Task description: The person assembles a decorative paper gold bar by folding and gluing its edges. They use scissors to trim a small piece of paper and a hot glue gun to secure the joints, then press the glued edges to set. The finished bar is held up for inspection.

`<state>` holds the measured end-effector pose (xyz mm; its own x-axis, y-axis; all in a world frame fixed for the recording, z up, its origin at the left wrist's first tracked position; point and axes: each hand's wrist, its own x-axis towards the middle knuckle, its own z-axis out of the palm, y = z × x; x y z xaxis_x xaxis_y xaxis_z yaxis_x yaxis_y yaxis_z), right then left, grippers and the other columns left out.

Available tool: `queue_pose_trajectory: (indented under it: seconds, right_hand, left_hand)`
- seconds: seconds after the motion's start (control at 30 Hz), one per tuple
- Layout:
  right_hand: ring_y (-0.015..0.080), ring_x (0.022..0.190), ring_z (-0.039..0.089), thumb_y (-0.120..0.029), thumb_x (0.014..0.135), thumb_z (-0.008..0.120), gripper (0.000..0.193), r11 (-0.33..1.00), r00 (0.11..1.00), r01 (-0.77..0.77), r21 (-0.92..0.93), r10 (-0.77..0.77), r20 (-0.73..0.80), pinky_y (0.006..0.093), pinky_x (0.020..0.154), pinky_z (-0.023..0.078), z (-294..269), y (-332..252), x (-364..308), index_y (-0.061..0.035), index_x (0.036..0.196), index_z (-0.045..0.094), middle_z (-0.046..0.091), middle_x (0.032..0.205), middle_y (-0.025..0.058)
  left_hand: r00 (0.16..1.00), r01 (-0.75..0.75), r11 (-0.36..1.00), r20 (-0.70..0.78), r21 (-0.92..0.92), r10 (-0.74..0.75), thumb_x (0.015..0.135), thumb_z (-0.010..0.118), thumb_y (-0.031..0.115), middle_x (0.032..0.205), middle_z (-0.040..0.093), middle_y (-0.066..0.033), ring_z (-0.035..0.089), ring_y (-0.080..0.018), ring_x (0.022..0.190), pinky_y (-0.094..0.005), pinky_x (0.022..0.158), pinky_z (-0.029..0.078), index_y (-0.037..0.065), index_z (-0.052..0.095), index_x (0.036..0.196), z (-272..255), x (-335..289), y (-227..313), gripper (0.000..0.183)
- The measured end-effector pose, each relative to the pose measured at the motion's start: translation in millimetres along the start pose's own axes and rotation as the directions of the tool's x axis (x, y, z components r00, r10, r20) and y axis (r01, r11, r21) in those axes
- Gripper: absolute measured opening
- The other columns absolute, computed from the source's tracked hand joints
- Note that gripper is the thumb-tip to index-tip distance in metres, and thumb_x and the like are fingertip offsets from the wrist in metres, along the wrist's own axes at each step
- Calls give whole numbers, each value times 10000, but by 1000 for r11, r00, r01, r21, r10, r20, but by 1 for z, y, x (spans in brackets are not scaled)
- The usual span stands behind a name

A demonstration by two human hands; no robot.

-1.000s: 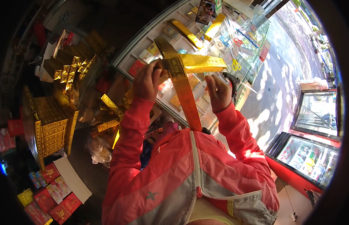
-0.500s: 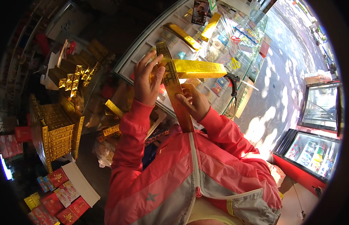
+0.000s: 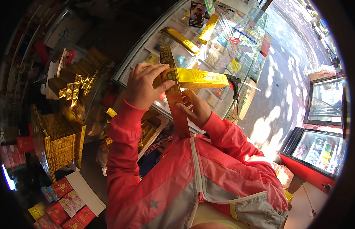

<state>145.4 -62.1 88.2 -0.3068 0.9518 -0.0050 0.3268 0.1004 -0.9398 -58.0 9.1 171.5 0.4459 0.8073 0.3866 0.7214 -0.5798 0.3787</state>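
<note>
1 gold strip [image 3: 173,96] runs between left hand [image 3: 144,87] and right hand [image 3: 198,109], each pinching it.

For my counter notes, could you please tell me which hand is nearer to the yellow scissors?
Right. The right hand is below and left of the yellow scissors in the picture; the left hand is farther left.

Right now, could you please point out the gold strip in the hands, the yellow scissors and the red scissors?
Gold strip [image 3: 174,100]: head view, middle of its long face.
Yellow scissors [image 3: 235,65]: head view, on the handles.
Red scissors [image 3: 235,40]: head view, on the handles.
</note>
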Motion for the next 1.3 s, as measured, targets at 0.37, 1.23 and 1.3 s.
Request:
queue_pose_trajectory:
  seconds: [0.37, 1.23, 1.3]
  right_hand:
    - [247, 854, 685, -361, 950, 636, 466, 995, 999, -29, 98, 24, 48, 355, 750, 535, -6, -2, 3, -15, 1230, 498, 684, 1033, 145]
    - [288, 1289, 434, -307, 848, 675, 487, 596, 825, 385, -705, -564, -26, 476, 1057, 340, -17, -57, 28, -99, 1273, 564, 522, 1331, 71]
    - [280, 1354, 372, -357, 861, 652, 537, 574, 850, 355, -738, -526, -1, 496, 1107, 292, -13, -56, 28, -112, 1326, 543, 491, 1388, 49]
  left_hand:
    - [998, 19, 996, 65, -82, -14, 781, 789, 337, 1273, 616, -66, 540, -265, 1139, -367, 1009, 415, 97, 630, 1262, 6, 1, -4, 561]
    - [916, 344, 828, -37, -443, -400, 874, 703, 241, 1046, 621, -113, 597, -242, 1010, -341, 854, 500, 80, 706, 977, 42, 13, -18, 191]
    - [923, 318, 838, -55, -444, -380, 874, 708, 254, 1032, 622, -110, 608, -231, 976, -333, 816, 508, 88, 710, 961, 43, 14, -20, 188]
